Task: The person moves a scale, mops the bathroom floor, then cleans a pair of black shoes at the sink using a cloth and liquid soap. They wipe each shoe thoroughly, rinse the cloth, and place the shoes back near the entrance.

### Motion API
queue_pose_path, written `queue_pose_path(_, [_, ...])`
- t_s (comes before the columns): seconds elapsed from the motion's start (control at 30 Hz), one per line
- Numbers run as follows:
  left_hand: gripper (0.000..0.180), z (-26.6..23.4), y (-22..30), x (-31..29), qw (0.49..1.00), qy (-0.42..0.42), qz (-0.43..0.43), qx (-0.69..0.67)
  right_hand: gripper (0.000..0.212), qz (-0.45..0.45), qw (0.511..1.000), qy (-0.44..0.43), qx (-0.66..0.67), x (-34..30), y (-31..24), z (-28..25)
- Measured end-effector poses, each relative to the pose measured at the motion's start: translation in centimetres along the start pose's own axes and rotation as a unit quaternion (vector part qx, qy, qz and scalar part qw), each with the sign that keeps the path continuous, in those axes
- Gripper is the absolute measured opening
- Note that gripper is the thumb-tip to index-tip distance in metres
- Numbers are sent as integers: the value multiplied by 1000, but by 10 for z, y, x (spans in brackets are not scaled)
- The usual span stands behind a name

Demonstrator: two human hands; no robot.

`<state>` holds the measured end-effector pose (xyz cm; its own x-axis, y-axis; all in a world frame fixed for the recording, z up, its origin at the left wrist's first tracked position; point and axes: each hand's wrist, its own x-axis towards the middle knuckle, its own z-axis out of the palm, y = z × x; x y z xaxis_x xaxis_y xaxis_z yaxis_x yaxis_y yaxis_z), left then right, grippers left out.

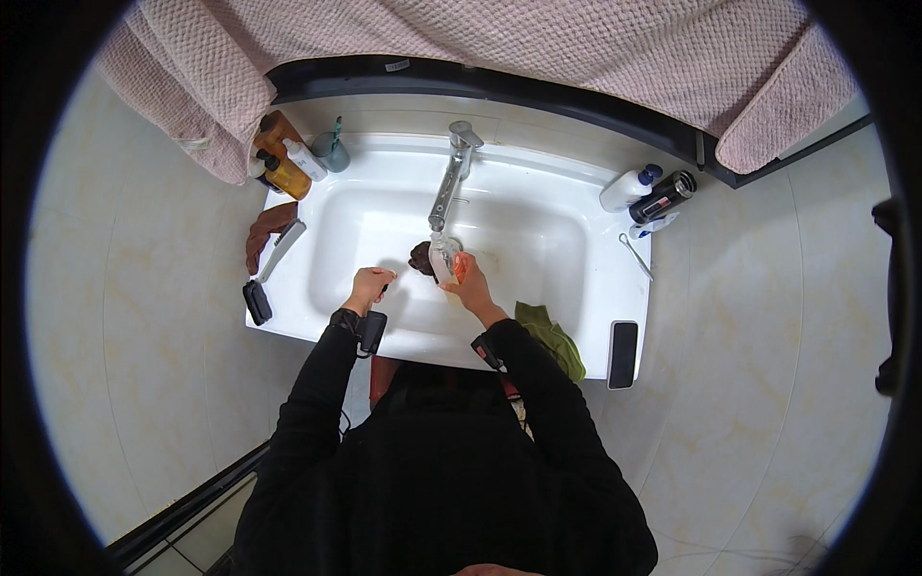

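Over a white sink point(538, 240), my right hand point(468, 283) holds a small clear bottle with an orange part point(446, 261) beneath the chrome tap point(451, 178). Just left of the bottle, a dark brown object point(421, 257) lies in the basin. My left hand point(369, 286) is closed on a thin dark handle that points toward that brown object; the handle is too small to name. Both wrists wear dark bands.
Amber bottles point(279, 158) and a grey cup point(331, 154) stand at the sink's back left. A white bottle point(629, 189) and a dark can point(663, 197) are at the back right. A green cloth point(552, 336) and a phone point(623, 353) lie on the front rim. Pink towels point(499, 48) hang above.
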<state>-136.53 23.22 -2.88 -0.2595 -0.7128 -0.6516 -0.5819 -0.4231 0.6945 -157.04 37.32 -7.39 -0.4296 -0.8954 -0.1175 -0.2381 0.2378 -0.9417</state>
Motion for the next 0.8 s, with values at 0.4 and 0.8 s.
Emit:
queue_pose_path(0.4, [15, -4, -8, 8, 984, 89, 50, 145, 80, -37, 999, 13, -13, 3, 10, 5])
queue_pose_path(0.8, [17, -12, -9, 7, 970, 121, 46, 205, 80, -11, 1000, 1, -1, 3, -2, 2])
